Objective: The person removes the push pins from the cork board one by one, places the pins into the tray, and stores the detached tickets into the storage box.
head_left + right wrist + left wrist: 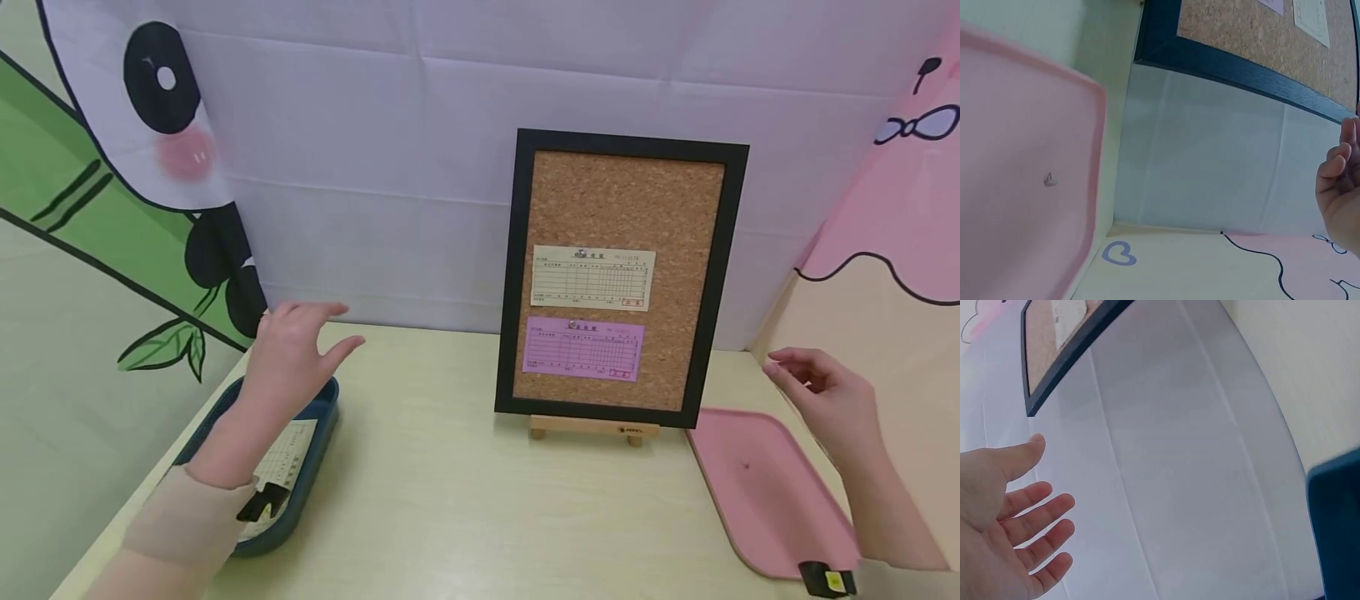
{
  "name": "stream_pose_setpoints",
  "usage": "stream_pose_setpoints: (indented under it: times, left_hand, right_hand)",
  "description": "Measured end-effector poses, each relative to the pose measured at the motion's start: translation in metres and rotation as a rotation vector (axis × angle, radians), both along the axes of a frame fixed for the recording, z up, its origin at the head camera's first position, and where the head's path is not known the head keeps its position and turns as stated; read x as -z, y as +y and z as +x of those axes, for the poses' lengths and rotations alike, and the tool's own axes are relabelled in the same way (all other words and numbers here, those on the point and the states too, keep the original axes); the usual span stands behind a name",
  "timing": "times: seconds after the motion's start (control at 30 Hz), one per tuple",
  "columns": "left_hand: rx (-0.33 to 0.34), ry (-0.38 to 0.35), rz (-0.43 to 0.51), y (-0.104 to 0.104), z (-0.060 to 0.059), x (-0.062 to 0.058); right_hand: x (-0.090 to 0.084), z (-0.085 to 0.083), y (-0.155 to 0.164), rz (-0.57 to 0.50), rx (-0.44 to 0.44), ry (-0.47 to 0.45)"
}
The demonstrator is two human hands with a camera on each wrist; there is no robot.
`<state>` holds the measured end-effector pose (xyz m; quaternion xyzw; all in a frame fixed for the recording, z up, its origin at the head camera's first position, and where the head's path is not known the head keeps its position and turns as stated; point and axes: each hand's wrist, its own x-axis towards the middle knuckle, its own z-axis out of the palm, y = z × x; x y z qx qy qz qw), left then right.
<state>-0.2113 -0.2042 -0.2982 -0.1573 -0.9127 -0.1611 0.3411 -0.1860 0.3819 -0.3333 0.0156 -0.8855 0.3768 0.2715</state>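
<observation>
My left hand (292,358) hovers over the far end of a dark blue basket (318,454), holding nothing, its thumb apart from the bent fingers. Inside the basket lie cream printed slips (288,454), partly covered by my forearm. On the right, my right hand (832,408) is raised beside a pink tray (757,533), with loosely curled fingers and the thumb near the index fingertip; nothing shows between them. A tiny pin-like item (1050,180) lies in the tray. Between the hands stands a black-framed cork board (630,200), bearing a cream slip (592,277) above a purple slip (583,348), each with a small pin at its top.
A small wooden easel (592,427) supports the board on the pale table (420,492). Behind the table hangs a pale cloth (375,167) with cartoon figures at both sides. A black wrist strap piece (264,502) sits by my left sleeve.
</observation>
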Motion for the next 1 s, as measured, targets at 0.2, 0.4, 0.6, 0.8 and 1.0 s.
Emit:
stream_pose_setpoints:
  times: [0.2, 0.4, 0.6, 0.8, 1.0]
  left_hand:
    - [0.054, 0.074, 0.088, 0.017, -0.005, 0.003]
    - [0.114, 0.128, 0.189, 0.038, -0.006, 0.005]
    - [0.173, 0.165, 0.269, 0.059, -0.008, 0.004]
    - [0.23, 0.187, 0.316, 0.077, -0.012, 0.007]
    - [0.262, 0.168, 0.351, 0.099, -0.017, 0.012]
  right_hand:
    - [-0.005, -0.004, -0.02, -0.148, -0.038, 0.105]
    - [-0.012, -0.009, -0.045, -0.219, -0.041, 0.153]
    - [-0.017, -0.015, -0.067, -0.291, -0.036, 0.172]
    - [-0.019, -0.023, -0.085, -0.338, -0.087, 0.248]
    - [-0.019, -0.031, -0.102, -0.362, -0.126, 0.286]
